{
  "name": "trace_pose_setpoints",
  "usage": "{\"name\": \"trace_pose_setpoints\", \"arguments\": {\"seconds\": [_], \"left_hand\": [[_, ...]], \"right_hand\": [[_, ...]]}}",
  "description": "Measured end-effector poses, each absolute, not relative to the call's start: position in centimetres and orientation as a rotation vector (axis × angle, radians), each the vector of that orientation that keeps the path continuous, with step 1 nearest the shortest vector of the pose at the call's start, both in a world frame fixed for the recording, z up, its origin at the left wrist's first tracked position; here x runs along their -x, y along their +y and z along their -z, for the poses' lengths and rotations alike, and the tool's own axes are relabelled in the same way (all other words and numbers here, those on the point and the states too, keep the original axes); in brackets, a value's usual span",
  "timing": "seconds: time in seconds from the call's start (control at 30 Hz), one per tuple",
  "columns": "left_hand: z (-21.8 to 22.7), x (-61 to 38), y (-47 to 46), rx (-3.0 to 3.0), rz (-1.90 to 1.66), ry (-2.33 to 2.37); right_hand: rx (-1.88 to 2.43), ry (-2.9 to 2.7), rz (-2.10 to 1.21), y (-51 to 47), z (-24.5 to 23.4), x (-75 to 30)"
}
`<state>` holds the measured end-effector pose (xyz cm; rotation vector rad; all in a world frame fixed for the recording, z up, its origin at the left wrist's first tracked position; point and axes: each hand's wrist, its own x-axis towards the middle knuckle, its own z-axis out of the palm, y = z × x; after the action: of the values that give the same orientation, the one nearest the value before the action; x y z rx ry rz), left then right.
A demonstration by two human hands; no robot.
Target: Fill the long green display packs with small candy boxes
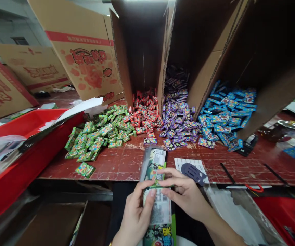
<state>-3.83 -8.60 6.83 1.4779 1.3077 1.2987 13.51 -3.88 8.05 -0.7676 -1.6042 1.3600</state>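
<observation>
A long printed candy package (160, 208), green and white with a clear plastic edge, extends from the table's front edge down over my lap. My left hand (139, 208) grips it from the left, thumb and forefinger closed at a thin green edge across its middle. From the right, my right hand (183, 191) pinches the same edge, fingertips close to the left thumb. Whether a small packet lies between the fingertips is hidden. Beyond the hands lie heaps of small wrapped candies: green (93, 136), red (146, 112), purple (179, 124) and blue (224, 116).
Tall open cartons (204, 75) stand behind the heaps. A red bin (47, 150) with papers and plastic sits at the left. On the red table (127, 164) lie a dark slotted plastic piece (192, 172) and, far right, a round-lidded jar (278, 131). Another red container (283, 215) stands lower right.
</observation>
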Motion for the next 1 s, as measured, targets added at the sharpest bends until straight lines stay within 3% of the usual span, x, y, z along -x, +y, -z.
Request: {"name": "trace_pose_setpoints", "arguments": {"seconds": [0.2,0.43,0.57,0.77,0.9,1.0], "left_hand": [[-6.6,3.4,-7.8,-1.496,-1.296,1.345],[-6.1,2.7,-7.0,-1.362,-1.638,1.288],[-7.0,3.6,-6.8,-1.429,-1.396,1.302],[-8.2,4.0,-5.5,-1.000,-1.188,1.388],[-7.7,2.9,-5.9,-1.294,-1.257,1.347],[-6.9,2.2,-6.3,-1.442,-1.285,1.311]], "right_hand": [[0.784,-1.343,-1.224,-5.1,-6.0,-12.7],[0.884,-1.292,-0.917,-5.2,-5.9,-10.7],[0.831,-1.268,-1.098,-4.6,-7.1,-10.8],[0.859,-1.018,-1.608,-3.2,-8.0,-12.2],[0.897,-1.015,-1.633,-2.9,-7.4,-13.1],[0.826,-1.212,-1.423,-3.6,-7.0,-13.4]]}}
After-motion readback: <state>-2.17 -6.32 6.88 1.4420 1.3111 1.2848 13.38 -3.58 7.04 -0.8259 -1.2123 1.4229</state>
